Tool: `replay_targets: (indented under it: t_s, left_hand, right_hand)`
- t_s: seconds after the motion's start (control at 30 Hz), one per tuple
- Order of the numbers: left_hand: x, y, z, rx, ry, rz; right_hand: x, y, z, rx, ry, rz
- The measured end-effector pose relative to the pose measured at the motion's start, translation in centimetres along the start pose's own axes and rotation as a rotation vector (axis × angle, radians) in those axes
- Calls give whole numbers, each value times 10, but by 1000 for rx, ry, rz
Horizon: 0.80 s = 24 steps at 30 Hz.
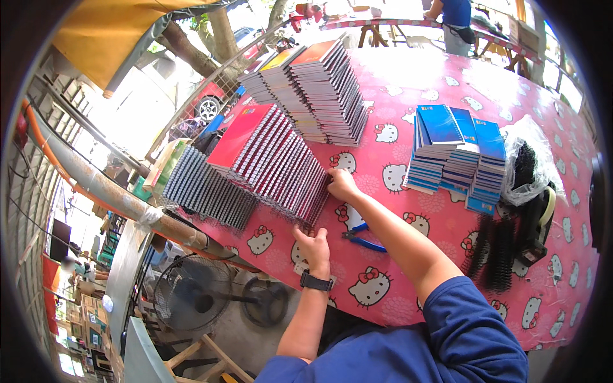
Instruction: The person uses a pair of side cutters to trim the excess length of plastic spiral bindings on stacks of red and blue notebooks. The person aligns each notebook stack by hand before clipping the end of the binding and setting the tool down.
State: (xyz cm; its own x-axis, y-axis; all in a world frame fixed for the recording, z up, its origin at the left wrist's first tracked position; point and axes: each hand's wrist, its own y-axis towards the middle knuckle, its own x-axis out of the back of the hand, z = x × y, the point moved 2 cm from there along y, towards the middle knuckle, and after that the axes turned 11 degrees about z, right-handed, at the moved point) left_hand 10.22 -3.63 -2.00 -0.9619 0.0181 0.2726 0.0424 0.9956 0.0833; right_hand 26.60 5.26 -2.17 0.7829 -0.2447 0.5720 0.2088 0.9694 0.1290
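Note:
A tall stack of red spiral-bound notebooks (246, 131) leans on the table in front of me, its wire-bound edges facing me. My left hand (313, 247), with a dark watch at the wrist, grips its lower near corner, thumb and finger spread. At the stack's right lower edge, my right hand (343, 184) has its fingers curled against the notebooks; their tips are partly hidden. Left of this stack stands a second stack of spiral notebooks (207, 188) with dark bindings. Blue-handled pliers (365, 240) lie near my right forearm.
Further stacks of notebooks (313, 54) with orange and yellow covers stand behind. Blue notebooks (440, 124) sit at right, beside a plastic bag (533, 159), black binding coils (495, 252) and a tape dispenser (536, 226). A fan (195, 293) stands below the table's left edge. Another person (456, 25) is far back.

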Motion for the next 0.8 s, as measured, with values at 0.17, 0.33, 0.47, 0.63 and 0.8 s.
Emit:
replay_targets:
  t_s: [0.17, 0.33, 0.47, 0.63, 0.8]
  left_hand:
    - [13, 10, 17, 54, -25, 2]
    - [28, 11, 10, -63, -369, 138]
    - [62, 10, -6, 20, -308, 339]
    - [93, 11, -53, -271, -303, 185]
    - [115, 23, -119, -535, -157, 64]
  right_hand:
    - [10, -7, -3, 5, 87, 153]
    - [20, -43, 9, 99, -54, 176]
    - [72, -120, 42, -33, -530, 529]
    - [85, -172, 36, 115, -726, 449]
    - [100, -155, 40, 13, -205, 408]
